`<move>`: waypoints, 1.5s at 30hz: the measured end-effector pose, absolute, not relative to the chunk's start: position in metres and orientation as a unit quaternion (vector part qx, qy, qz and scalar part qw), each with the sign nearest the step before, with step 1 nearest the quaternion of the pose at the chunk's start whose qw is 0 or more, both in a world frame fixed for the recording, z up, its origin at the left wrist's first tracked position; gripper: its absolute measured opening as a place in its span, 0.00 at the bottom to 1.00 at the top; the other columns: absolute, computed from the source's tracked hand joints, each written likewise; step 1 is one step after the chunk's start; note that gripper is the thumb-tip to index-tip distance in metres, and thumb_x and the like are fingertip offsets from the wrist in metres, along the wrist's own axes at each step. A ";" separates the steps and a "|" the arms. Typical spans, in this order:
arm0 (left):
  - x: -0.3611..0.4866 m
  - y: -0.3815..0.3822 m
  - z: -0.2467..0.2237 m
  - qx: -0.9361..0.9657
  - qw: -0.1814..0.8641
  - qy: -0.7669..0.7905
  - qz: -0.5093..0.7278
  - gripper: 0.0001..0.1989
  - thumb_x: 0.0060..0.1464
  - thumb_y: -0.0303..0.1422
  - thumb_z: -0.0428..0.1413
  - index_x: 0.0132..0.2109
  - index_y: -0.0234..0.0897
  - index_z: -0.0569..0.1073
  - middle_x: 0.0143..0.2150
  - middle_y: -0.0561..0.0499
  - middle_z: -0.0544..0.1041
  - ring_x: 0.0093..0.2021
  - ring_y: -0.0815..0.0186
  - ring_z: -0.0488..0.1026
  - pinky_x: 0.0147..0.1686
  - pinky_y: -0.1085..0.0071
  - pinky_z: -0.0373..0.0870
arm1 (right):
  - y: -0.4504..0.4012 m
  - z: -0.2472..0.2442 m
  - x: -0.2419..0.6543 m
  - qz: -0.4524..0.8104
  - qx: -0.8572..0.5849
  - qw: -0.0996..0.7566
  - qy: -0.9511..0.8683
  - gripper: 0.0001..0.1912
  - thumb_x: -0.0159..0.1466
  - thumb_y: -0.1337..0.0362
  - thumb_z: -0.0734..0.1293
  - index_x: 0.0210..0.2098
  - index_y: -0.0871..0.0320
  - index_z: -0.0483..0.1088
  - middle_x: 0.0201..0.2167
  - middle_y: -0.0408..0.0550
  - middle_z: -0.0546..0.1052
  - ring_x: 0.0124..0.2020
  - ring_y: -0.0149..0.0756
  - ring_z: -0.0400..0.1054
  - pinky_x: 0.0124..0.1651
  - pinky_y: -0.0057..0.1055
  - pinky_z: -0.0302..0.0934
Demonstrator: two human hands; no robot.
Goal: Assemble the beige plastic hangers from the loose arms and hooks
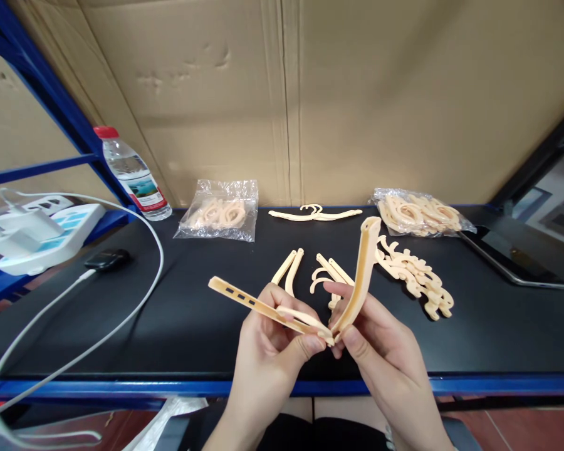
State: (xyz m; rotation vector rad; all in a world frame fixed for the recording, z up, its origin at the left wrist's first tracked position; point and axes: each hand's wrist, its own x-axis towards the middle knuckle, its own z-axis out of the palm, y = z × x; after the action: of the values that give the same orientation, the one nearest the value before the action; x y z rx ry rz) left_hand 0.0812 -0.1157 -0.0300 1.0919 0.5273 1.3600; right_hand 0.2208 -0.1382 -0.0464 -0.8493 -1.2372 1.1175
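Note:
My left hand [267, 351] is closed on a beige hanger arm [230, 290] with several rectangular slots; a thin curved piece [296, 315], perhaps the hook, lies along it. A second, hollow-backed hanger arm [367, 257] stands up in my right hand [385, 357], pinched near its lower end. The ends of both arms meet between my thumbs; whether they are joined I cannot tell. Behind my hands lie loose hanger arms [293, 272] and hooked hanger parts [329, 266], partly hidden. Farther back is a hanger [314, 215] with both arms spread.
A pile of hanger pieces [416, 272] lies at right, near a bag of parts [418, 213] and a dark tablet [512, 257]. At left are another bag of parts [220, 213], a water bottle [138, 178], a power strip [51, 235] and a white cable [122, 319]. Cardboard [207, 113] walls the back.

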 end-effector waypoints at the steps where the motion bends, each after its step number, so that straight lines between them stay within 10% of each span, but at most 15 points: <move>1: 0.081 -0.115 -0.030 0.472 0.617 0.228 0.587 0.18 0.49 0.19 0.63 0.32 0.38 0.60 0.29 0.53 0.78 0.27 0.68 0.75 0.29 0.71 0.75 | -0.138 -0.046 0.221 0.478 -0.368 0.591 -0.536 0.16 0.69 0.59 0.63 0.55 0.49 0.68 0.31 0.42 0.71 0.29 0.30 0.63 0.31 0.26 0.62; 19: 0.088 -0.123 -0.023 0.426 0.589 0.277 0.629 0.19 0.47 0.20 0.65 0.32 0.38 0.60 0.27 0.58 0.76 0.24 0.70 0.75 0.28 0.74 0.74 | -0.136 -0.041 0.214 0.413 -0.368 0.605 -0.573 0.04 0.68 0.63 0.63 0.37 0.55 0.68 0.29 0.42 0.70 0.25 0.28 0.65 0.28 0.25 0.64; 45: 0.061 -0.106 -0.011 0.484 0.557 0.360 0.570 0.18 0.45 0.28 0.67 0.31 0.37 0.63 0.28 0.55 0.79 0.30 0.71 0.77 0.32 0.77 0.75 | -0.120 -0.012 0.264 0.408 -0.401 0.652 -0.497 0.10 0.58 0.62 0.74 0.37 0.56 0.73 0.29 0.43 0.73 0.23 0.27 0.68 0.20 0.21 0.64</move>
State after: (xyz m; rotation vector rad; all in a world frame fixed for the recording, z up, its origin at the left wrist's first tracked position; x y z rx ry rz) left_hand 0.0605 -0.1058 -0.0106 1.1429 0.8501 1.3448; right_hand 0.2636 -0.1196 -0.0119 -0.9109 -1.1272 0.9265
